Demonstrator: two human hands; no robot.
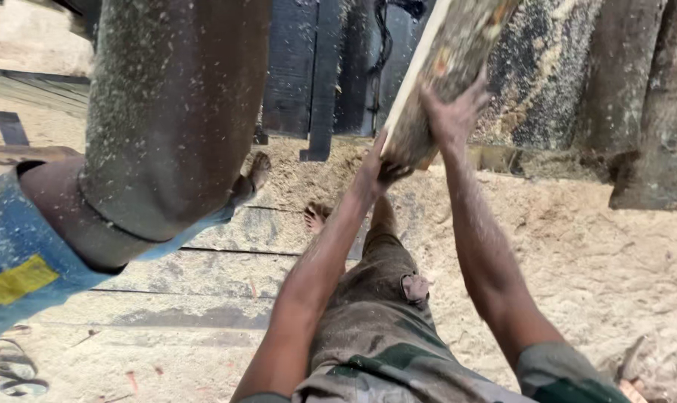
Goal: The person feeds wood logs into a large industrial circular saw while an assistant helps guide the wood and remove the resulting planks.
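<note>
I hold a rough-barked wooden slab (446, 60) with a pale sawn edge, tilted up and away from me. My left hand (382, 164) grips its lower end from underneath. My right hand (452, 112) presses on the bark face just above. My legs in dusty trousers (379, 298) and a bare foot (316, 218) show below, standing on sawdust.
A co-worker stands close at left: a dusty trouser leg (166, 112), a blue shirt sleeve (17, 261) and a bare foot (255, 173). Dark machine frame parts (320, 75) stand ahead. Logs (648, 119) lean at right. Sawdust (592, 254) covers the floor; sandals (13, 369) lie bottom left.
</note>
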